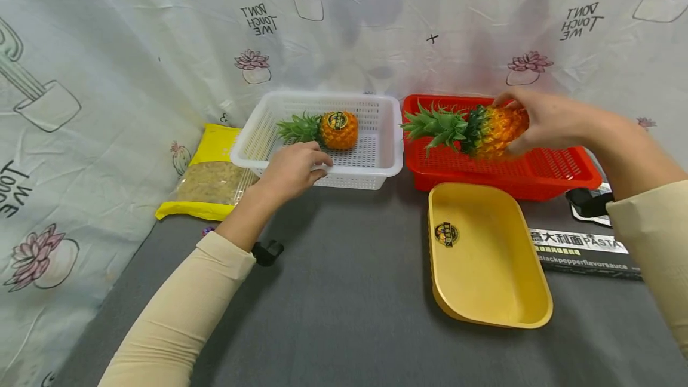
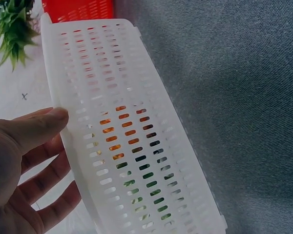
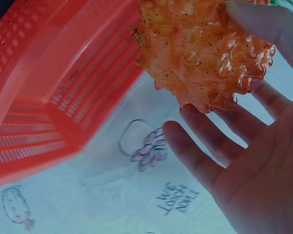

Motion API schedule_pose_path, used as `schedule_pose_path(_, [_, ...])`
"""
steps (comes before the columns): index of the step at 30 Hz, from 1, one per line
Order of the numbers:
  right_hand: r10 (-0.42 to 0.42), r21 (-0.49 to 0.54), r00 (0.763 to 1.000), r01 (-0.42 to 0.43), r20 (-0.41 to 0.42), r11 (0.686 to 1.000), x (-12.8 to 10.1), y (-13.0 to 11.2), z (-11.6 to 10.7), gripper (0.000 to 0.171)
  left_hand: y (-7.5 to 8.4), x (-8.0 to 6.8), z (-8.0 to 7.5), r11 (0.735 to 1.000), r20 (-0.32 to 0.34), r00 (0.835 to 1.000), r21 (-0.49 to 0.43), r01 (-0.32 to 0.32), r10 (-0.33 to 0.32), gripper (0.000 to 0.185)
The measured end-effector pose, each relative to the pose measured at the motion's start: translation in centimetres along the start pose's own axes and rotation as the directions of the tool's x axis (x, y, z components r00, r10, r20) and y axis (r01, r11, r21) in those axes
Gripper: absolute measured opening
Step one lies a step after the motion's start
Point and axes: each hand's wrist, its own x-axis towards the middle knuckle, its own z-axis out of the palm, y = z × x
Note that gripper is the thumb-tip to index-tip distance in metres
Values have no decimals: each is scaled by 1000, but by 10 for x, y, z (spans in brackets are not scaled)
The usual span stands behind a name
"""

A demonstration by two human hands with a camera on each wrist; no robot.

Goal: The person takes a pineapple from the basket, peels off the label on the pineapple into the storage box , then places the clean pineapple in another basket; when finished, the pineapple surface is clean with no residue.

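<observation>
My left hand (image 1: 294, 167) is at the near rim of a white perforated plastic basket (image 1: 344, 180). In the left wrist view its thumb lies against the rim, while the other fingers reach behind the basket wall (image 2: 100, 68). Inside lies a small orange pineapple (image 1: 344, 138), its green leaves pointing left. My right hand (image 1: 556, 117) grips a second pineapple (image 1: 486, 130) by its orange base, over a red slotted basket (image 1: 559, 165). Its leafy crown points left. In the right wrist view, thumb and fingers spread around the fruit (image 3: 200, 58).
In front of the red basket stands a yellow tray (image 1: 491, 255) with a round black sticker. A black pasta box (image 1: 586, 255) lies right of it. To the left, a yellow bag (image 1: 206, 187) leans near the white basket. A printed curtain (image 1: 376, 28) hangs behind.
</observation>
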Motion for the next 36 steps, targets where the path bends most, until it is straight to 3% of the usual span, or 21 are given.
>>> schedule_pose_path(10, [15,-41,1000,-15,-3,999,28,27,11,87,-3,-6,1,1000,-24,1000,-5,-18,17,20])
schedule_pose_path(23, [114,-8,994,-114,6,994,51,51,28,89,-1,-13,9,999,-13,999,-13,-30,30,19])
schedule_pose_path(33, [163,-24,986,-162,39,987,58,71,32,99,1,-21,12,1000,-31,999,-1,-30,29,19])
schedule_pose_path(36, [173,-43,984,-172,33,984,59,78,35,95,2,-21,11,1000,-33,999,-1,-31,31,19])
